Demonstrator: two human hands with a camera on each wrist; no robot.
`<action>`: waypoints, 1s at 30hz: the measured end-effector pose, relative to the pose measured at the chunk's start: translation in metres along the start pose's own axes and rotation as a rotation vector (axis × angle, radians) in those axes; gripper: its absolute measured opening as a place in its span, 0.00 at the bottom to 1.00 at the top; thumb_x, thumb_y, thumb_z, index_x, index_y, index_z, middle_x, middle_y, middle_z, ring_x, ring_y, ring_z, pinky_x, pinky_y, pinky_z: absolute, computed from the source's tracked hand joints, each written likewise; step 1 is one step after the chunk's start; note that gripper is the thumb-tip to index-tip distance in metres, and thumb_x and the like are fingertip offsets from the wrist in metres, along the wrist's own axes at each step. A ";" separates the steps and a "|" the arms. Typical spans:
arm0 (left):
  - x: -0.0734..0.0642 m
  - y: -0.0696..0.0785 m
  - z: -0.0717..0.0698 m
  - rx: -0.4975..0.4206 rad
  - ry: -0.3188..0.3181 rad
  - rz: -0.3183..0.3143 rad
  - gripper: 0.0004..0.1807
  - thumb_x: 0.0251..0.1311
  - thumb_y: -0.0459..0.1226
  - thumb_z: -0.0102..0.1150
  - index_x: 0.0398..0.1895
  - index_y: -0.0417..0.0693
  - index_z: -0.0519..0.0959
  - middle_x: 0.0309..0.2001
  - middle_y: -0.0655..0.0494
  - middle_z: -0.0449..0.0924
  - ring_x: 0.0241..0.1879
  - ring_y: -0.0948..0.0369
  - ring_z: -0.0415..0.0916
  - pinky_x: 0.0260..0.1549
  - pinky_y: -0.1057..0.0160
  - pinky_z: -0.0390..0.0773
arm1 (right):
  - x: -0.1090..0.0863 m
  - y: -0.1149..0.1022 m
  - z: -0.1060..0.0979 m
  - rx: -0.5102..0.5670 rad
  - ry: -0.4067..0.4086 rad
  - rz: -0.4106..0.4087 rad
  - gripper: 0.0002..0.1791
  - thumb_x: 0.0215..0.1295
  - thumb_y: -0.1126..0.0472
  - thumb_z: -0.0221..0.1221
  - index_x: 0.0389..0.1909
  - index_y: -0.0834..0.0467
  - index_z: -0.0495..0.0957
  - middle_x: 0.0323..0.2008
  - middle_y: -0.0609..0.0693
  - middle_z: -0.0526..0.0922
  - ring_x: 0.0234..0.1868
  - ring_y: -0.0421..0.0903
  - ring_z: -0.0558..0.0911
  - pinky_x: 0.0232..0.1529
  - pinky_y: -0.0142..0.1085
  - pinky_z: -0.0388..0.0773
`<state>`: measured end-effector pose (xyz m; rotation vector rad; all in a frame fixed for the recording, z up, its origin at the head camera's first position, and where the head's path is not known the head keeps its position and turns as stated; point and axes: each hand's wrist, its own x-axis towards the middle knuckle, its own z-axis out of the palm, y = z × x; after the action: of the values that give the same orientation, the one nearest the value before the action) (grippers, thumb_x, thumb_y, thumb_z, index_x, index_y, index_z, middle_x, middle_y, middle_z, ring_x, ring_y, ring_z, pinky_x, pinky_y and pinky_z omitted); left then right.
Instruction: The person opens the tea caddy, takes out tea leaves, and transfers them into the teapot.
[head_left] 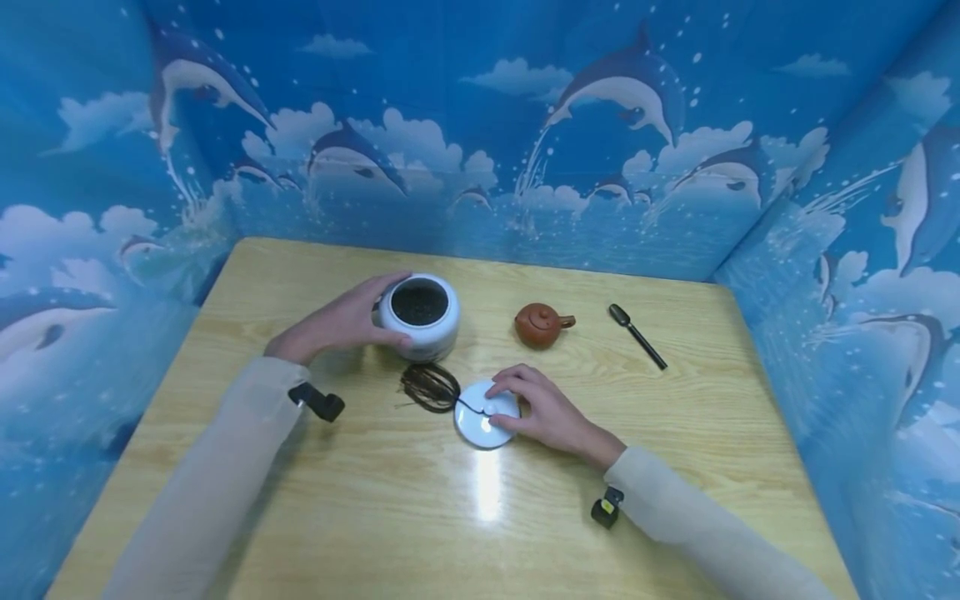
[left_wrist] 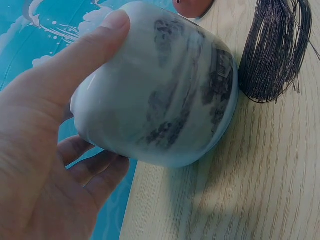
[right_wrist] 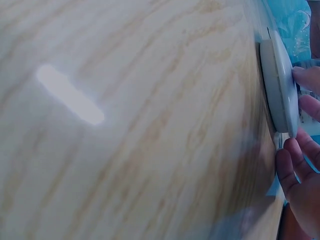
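Note:
My left hand [head_left: 341, 321] grips a white ceramic jar [head_left: 437, 340] from its left side, thumb in front and fingers behind. Dark contents show through the jar's open mouth. The left wrist view reveals grey landscape painting on the jar's side. Farther right, my right hand [head_left: 546, 410] has thumb and fingers at the middle of a round white lid [head_left: 474, 429], pinching its small knob. In the right wrist view the lid [right_wrist: 275, 90] is edge-on, close to the tabletop. A dark tassel [head_left: 429, 388] lies left of the lid, its cord running over the lid to the knob.
A small reddish-brown clay teapot [head_left: 538, 327] sits right of the jar, its handle pointing right. Beyond it lies a black spoon-like scoop [head_left: 637, 336]. The wooden table [head_left: 360, 517] is bordered at the back and sides by blue dolphin-print cloth [head_left: 450, 100].

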<state>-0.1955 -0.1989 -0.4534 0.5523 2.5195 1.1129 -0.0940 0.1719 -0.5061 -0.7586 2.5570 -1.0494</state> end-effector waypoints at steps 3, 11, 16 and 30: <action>0.000 0.000 0.000 -0.009 0.002 -0.001 0.68 0.52 0.56 0.86 0.90 0.51 0.52 0.87 0.44 0.54 0.86 0.42 0.53 0.84 0.32 0.55 | 0.000 -0.001 0.001 0.003 0.002 0.006 0.16 0.69 0.50 0.75 0.56 0.42 0.88 0.68 0.48 0.80 0.72 0.52 0.76 0.78 0.59 0.71; 0.000 -0.002 0.002 -0.025 0.001 -0.012 0.69 0.50 0.59 0.85 0.90 0.55 0.52 0.88 0.48 0.54 0.86 0.45 0.53 0.85 0.34 0.55 | -0.001 -0.003 0.005 0.005 0.009 0.004 0.13 0.71 0.50 0.73 0.53 0.40 0.88 0.69 0.47 0.79 0.74 0.52 0.75 0.78 0.60 0.72; -0.001 -0.002 0.002 -0.039 0.001 -0.008 0.70 0.50 0.59 0.86 0.90 0.54 0.52 0.88 0.49 0.54 0.87 0.45 0.53 0.85 0.34 0.55 | -0.001 -0.005 0.007 -0.001 0.012 -0.009 0.10 0.72 0.51 0.73 0.51 0.42 0.88 0.70 0.47 0.79 0.75 0.52 0.74 0.78 0.59 0.72; -0.003 0.000 0.000 -0.032 0.001 0.004 0.67 0.53 0.57 0.85 0.90 0.52 0.53 0.87 0.45 0.55 0.86 0.43 0.53 0.84 0.32 0.54 | 0.004 -0.008 0.003 -0.019 0.046 -0.088 0.09 0.70 0.55 0.74 0.49 0.46 0.88 0.66 0.45 0.80 0.72 0.50 0.75 0.75 0.56 0.75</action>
<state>-0.1929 -0.2001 -0.4530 0.5493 2.4977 1.1530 -0.0931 0.1636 -0.5029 -0.8684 2.5968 -1.0825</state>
